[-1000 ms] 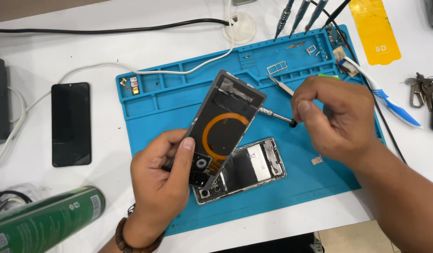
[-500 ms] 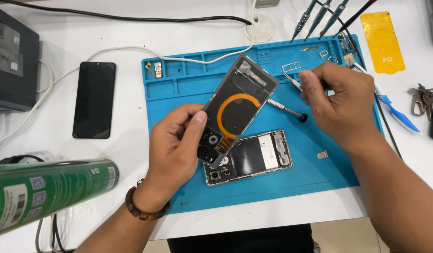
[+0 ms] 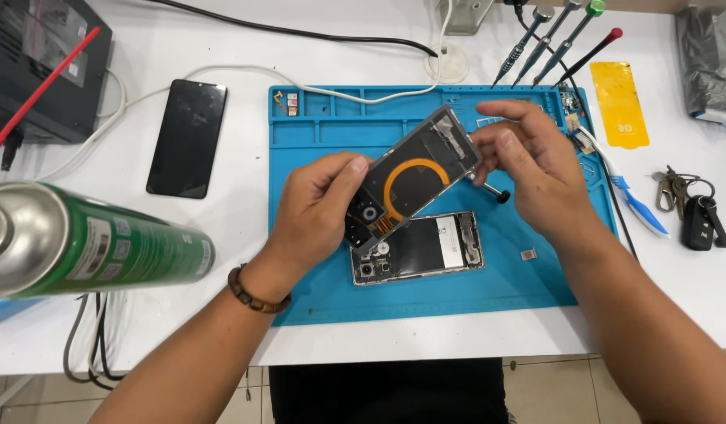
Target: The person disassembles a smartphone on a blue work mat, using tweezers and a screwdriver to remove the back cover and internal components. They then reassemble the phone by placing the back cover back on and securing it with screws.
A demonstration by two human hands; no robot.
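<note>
A blue work mat [image 3: 316, 290] is spread on the white table [image 3: 222, 47]. Above it, a tilted phone back panel [image 3: 414, 184] is gripped by the left hand [image 3: 316, 212]. A small screwdriver [image 3: 496, 192] is pinched by the right hand [image 3: 536, 169].

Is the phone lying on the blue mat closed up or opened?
Opened. The phone on the blue mat shows bare internal parts, and its back panel, with an orange coil ring, is lifted off in the left hand.
</note>
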